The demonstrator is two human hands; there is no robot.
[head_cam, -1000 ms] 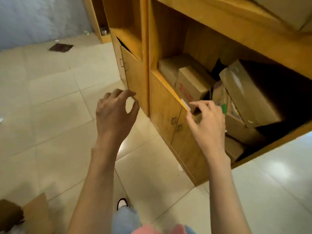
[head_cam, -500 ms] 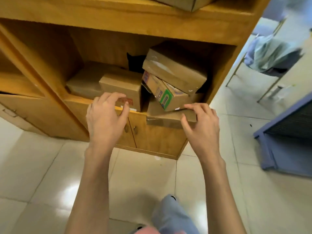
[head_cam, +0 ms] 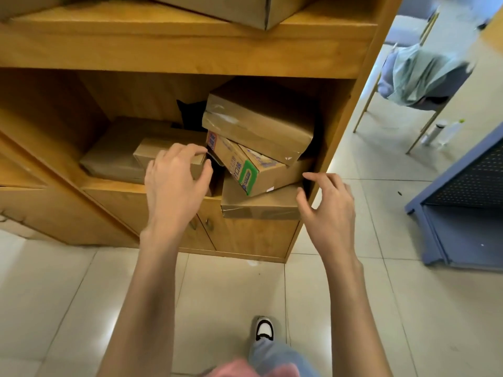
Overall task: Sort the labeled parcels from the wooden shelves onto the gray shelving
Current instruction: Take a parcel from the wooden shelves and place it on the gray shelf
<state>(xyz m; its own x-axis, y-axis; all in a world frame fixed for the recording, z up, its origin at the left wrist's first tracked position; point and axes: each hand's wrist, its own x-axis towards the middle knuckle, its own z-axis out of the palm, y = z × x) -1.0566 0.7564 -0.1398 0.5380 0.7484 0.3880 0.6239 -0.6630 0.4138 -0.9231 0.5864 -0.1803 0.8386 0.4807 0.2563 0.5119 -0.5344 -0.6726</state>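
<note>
A black object (head_cam: 192, 115) at the back of the wooden shelf (head_cam: 174, 54) is mostly hidden behind the parcels and cannot be identified, and another carton (head_cam: 239, 9) on the board above is cut off by the frame's top edge. The open compartment holds five cardboard parcels: a flat box (head_cam: 114, 151) at the left, a small box (head_cam: 163, 151) in front of it, and at the right a bottom box (head_cam: 261, 205) overhanging the ledge, a tilted printed carton (head_cam: 245, 170) on it, and a large taped box (head_cam: 258, 123) on top. The left hand (head_cam: 177, 180) curls its fingers over the small box, seemingly gripping it, while the right hand (head_cam: 326, 205) hangs spread and empty just beside the bottom box's right end; part of the gray shelving (head_cam: 462, 200) shows at the right edge.
</note>
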